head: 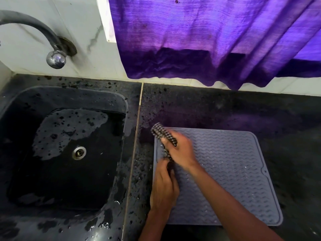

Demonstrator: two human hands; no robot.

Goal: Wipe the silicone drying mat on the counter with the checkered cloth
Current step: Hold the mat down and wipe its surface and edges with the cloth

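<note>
Clerk: Silicone drying mat (pixel 234 171), location?

Keeper: Grey, wavy-ribbed, lying flat on the black stone counter (pixel 225 108), to the right of the sink (pixel 69 94). Water beads glint on its ribs.

Clerk: Checkered cloth (pixel 160 133)?

Keeper: Dark-and-light check, bunched into a rope-like strip. It sits over the mat's far left corner, and its top end pokes just past that corner above the counter.

Clerk: Hands, condition?

Keeper: Right hand (pixel 181 152): fingers curled over the upper part of the cloth, gripping it; the hand is blurred. Its forearm crosses the mat on a diagonal. Left hand (pixel 164 188): just nearer the person, at the mat's left edge, fingers closed round the cloth's lower end. The strip runs between the two hands.

Clerk: Remaining stock?

Keeper: Sink: black, wet, with pale patches of water on its floor and a metal drain (pixel 79 153) at the centre. Faucet (pixel 34 26): dark, curved, coming off the tiled wall at upper left, with a chrome knob (pixel 56 59) at its base. Purple curtain (pixel 208 40): hangs over the wall behind the counter, hem just above the counter's back edge. Droplets: scattered over the counter strip between sink and mat.
</note>
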